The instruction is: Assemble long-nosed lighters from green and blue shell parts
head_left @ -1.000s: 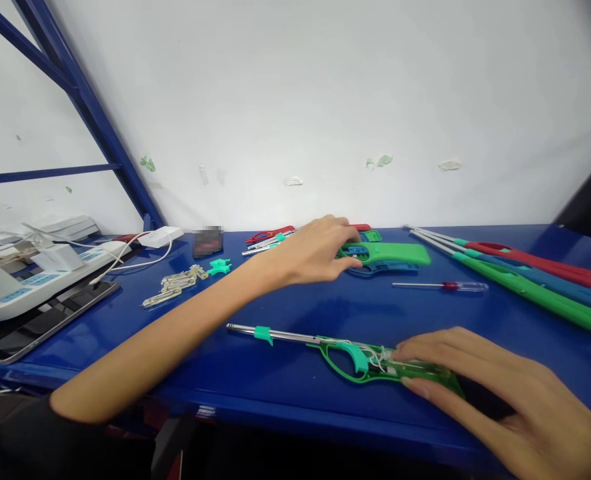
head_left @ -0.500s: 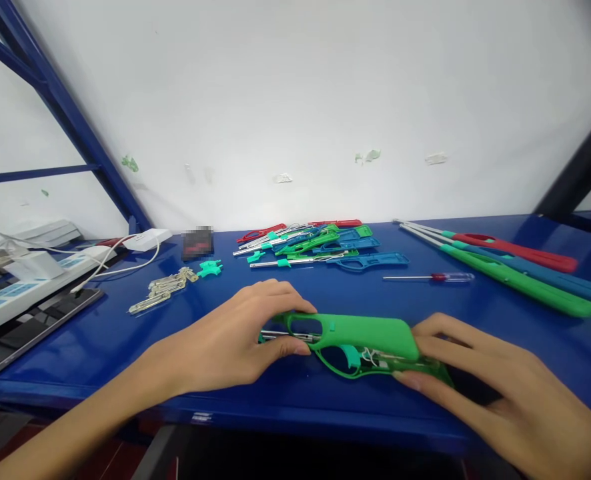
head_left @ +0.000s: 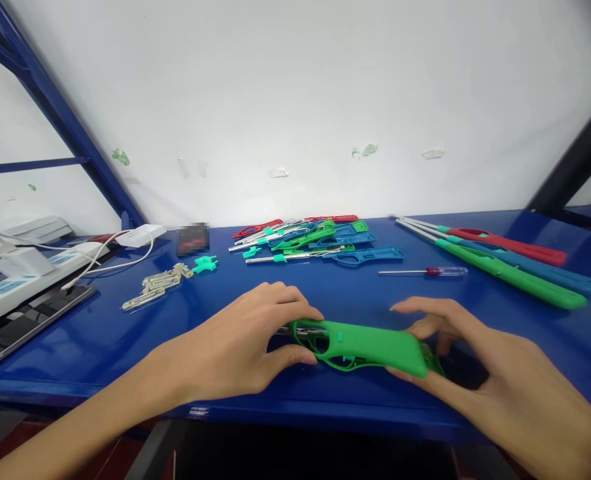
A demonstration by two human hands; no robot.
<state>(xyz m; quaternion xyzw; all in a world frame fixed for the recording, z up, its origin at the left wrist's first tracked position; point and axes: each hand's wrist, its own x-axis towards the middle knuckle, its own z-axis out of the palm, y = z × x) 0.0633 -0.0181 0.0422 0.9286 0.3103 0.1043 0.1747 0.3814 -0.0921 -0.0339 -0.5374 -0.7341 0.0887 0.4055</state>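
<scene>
A green long-nosed lighter (head_left: 375,343) lies near the table's front edge, its upper shell half over the lower one. A strip of the lower half and a translucent part show at its right end. My left hand (head_left: 245,347) pinches the nozzle end between thumb and fingers, by the finger loop. At the butt end, my right hand (head_left: 495,380) has its thumb along the near edge and bent fingers behind; the index finger sticks out, off the shell. What lies inside is mostly hidden.
Lighter parts in red, green and blue (head_left: 348,257) are heaped by the wall. To the right are a screwdriver (head_left: 445,271) and whole lighters (head_left: 515,277). Clear slim pieces (head_left: 158,287), teal parts (head_left: 205,264), a power strip (head_left: 50,267) and a dark flat device (head_left: 35,327) lie left.
The green upper shell has come down over the lower half, covering the wires and teal trigger seen before. My right index finger has lifted off. The view has shifted slightly.
</scene>
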